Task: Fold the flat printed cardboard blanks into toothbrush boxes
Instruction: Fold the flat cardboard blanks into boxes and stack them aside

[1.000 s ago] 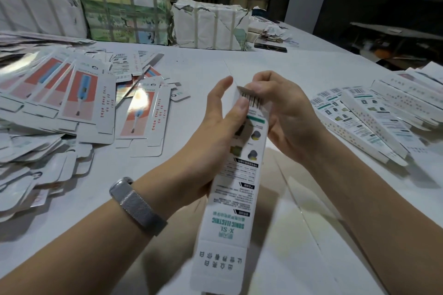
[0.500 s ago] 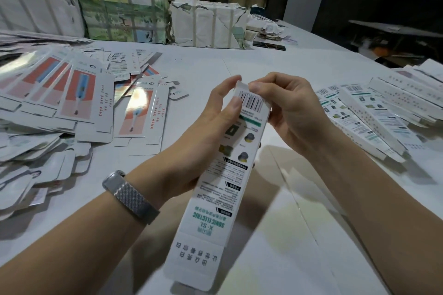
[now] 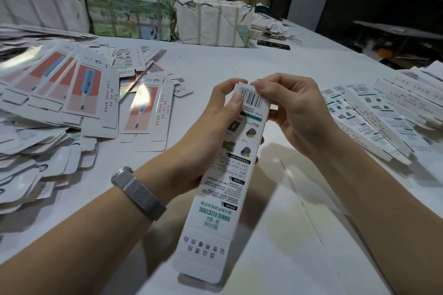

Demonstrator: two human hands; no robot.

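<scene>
fingers (image 3: 236, 103) of both hands clamp the toothbrush box (image 3: 230, 175), barcode end pointing away.

Both forearms are bare, with no sleeves in sight. The left wrist wears a band (image 3: 138, 193) of silvery grey woven metal mesh with a shiny metal clasp at one end. The right wrist carries nothing. Fingernails are short and unpainted.
</scene>
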